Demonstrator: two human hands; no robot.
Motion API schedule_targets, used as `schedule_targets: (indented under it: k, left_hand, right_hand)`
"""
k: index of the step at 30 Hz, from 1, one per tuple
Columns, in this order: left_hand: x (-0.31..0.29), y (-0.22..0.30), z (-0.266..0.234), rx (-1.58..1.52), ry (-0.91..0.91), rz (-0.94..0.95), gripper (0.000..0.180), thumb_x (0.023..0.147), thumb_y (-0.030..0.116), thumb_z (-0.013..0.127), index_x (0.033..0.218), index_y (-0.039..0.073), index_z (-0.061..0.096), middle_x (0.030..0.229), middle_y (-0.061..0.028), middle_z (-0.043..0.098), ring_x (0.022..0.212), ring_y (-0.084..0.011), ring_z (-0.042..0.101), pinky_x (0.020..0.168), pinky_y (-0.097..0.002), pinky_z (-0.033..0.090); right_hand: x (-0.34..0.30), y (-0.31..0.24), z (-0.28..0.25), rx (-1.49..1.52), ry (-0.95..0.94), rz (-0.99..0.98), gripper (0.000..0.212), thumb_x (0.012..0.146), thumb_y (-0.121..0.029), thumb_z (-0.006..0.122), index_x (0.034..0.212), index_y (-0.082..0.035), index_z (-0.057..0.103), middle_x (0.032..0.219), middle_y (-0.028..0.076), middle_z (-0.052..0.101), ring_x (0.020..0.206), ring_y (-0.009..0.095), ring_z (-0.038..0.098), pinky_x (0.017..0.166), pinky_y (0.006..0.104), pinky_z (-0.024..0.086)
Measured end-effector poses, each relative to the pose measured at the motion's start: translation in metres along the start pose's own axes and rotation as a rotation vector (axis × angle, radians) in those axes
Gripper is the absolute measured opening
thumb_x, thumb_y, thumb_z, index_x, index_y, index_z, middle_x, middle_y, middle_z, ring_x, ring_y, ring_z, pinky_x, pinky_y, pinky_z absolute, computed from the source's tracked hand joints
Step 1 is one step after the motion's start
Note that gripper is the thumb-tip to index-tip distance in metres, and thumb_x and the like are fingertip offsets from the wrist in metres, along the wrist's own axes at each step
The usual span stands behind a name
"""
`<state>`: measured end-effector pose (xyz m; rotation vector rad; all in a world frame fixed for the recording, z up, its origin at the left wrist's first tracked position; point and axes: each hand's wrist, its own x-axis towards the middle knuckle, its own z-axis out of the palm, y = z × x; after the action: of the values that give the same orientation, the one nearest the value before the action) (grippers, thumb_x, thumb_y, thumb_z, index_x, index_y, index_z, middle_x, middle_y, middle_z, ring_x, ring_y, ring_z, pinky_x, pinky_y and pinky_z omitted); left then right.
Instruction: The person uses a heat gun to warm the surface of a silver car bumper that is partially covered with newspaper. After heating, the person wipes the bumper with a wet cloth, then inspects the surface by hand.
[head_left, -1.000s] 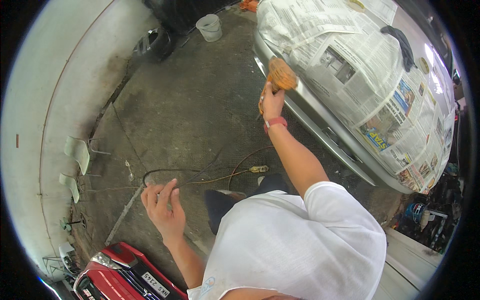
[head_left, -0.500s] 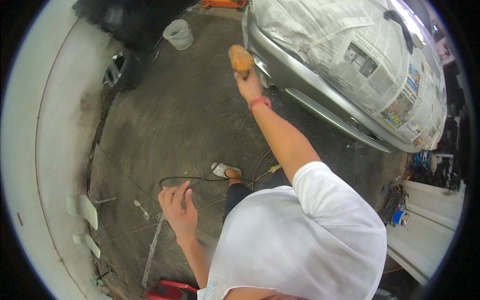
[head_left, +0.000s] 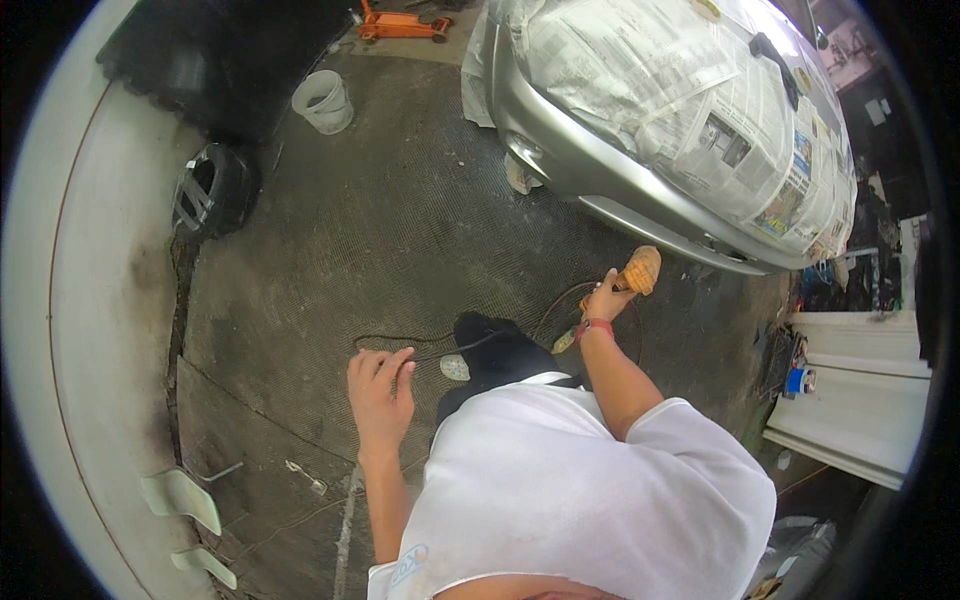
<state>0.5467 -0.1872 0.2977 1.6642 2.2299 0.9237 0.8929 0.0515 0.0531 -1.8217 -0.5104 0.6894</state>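
My right hand [head_left: 606,299] is closed round an orange hand-held tool [head_left: 641,271] with a rounded, patchy head. It is held low beside the silver car bumper [head_left: 570,150], apart from it. Its exact kind cannot be made out. A red band circles my right wrist. On the left, my left hand [head_left: 380,400] has curled fingers round a black cable [head_left: 450,350], which loops past the fingertips and runs toward my legs. The car's front is covered with newspaper sheets [head_left: 660,90].
A white bucket [head_left: 325,104], a tire [head_left: 222,192] and an orange floor jack [head_left: 403,25] stand farther off. A white wall [head_left: 95,300] runs along the left, with pale curved pieces [head_left: 180,500] by its foot. White panels [head_left: 850,390] are at the right. Cables trail over the dark floor.
My right hand has drawn the orange tool back from the bumper, toward me and to the right. My left hand still has the cable. The view has shifted, showing more of the jack.
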Motion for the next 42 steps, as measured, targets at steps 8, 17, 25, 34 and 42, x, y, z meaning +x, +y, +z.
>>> schedule_targets:
  k: [8, 17, 25, 34, 42]
  left_hand:
    - [0.048, -0.060, -0.020, 0.054, -0.048, -0.093, 0.018, 0.096, 0.011, 0.079, 0.114, 0.011, 0.081, 0.101, -0.0071, 0.066, 0.105, -0.0297, 0.061, 0.105, -0.0494, 0.051]
    - [0.142, -0.133, -0.021, 0.080, -0.082, -0.255, 0.018, 0.099, 0.013, 0.077, 0.116, 0.010, 0.082, 0.104, -0.0062, 0.065, 0.106, -0.0282, 0.060, 0.095, -0.0432, 0.052]
    - [0.266, -0.159, -0.007, 0.008, -0.149, -0.238, 0.018, 0.100, 0.015, 0.076, 0.116, 0.009, 0.082, 0.103, -0.0064, 0.069, 0.104, -0.0283, 0.062, 0.095, -0.0419, 0.053]
    - [0.336, -0.181, 0.007, -0.041, -0.219, -0.185, 0.018, 0.101, 0.013, 0.075, 0.116, 0.007, 0.082, 0.105, -0.0083, 0.071, 0.106, -0.0290, 0.064, 0.097, -0.0416, 0.053]
    - [0.397, -0.203, 0.004, -0.087, -0.455, -0.135, 0.023, 0.106, 0.017, 0.067, 0.125, 0.008, 0.078, 0.114, -0.0124, 0.073, 0.113, -0.0336, 0.065, 0.103, -0.0449, 0.051]
  right_hand:
    - [-0.040, 0.040, 0.123, -0.050, -0.234, 0.135, 0.074, 0.107, -0.023, 0.071, 0.166, 0.000, 0.033, 0.161, 0.023, 0.051, 0.150, 0.036, 0.052, 0.125, 0.0470, 0.036]
    - [-0.117, -0.015, 0.357, -0.134, -0.543, -0.081, 0.066, 0.104, -0.020, 0.074, 0.159, 0.000, 0.043, 0.150, 0.024, 0.062, 0.142, 0.039, 0.060, 0.119, 0.0468, 0.042]
    - [-0.089, -0.092, 0.487, -0.466, -0.670, -0.353, 0.062, 0.096, -0.027, 0.082, 0.147, -0.005, 0.053, 0.136, 0.026, 0.072, 0.126, 0.047, 0.069, 0.103, 0.0542, 0.054]
    - [-0.041, -0.232, 0.574, -0.387, -0.511, -0.789, 0.064, 0.093, -0.007, 0.072, 0.151, 0.004, 0.049, 0.147, 0.028, 0.062, 0.140, 0.044, 0.058, 0.112, 0.0528, 0.049]
    - [0.000, -0.175, 0.624, -0.746, -0.565, -0.878, 0.056, 0.089, -0.010, 0.075, 0.141, -0.006, 0.056, 0.132, 0.023, 0.068, 0.122, 0.043, 0.069, 0.104, 0.0549, 0.054]
